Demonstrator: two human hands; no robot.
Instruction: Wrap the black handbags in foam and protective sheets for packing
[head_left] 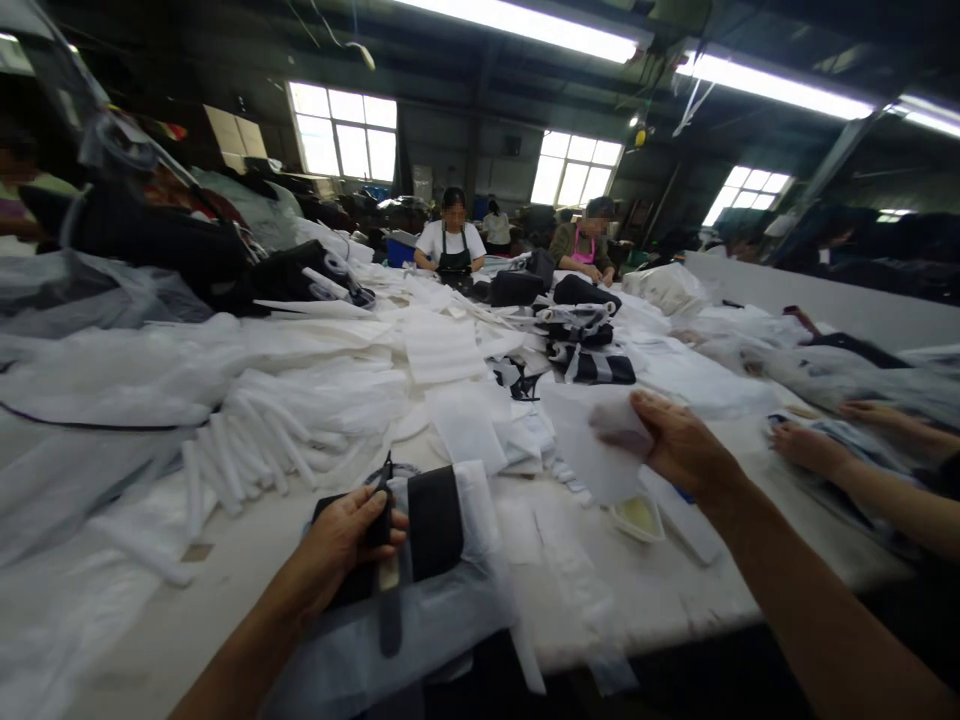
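My left hand [352, 525] is closed around a black strap [385, 505], its tip pointing up. Beneath that hand lies a black fabric bag [435, 522], partly wrapped in translucent plastic film [480, 520] at the table's front edge. On the right, my right hand [679, 445] pinches a thin white translucent sheet [585, 440], raised above the table; some fingers show dimly through it. A small dish [637, 518] with something yellowish in it sits just below the sheet. What the left palm covers is hidden.
White foam rolls [247, 440] and plastic film pile up on the left. Black wrapped bags [600, 366] and white sheets [446, 350] fill the table's middle. A co-worker's hands [817, 445] work at the right edge; other people sit at the far side.
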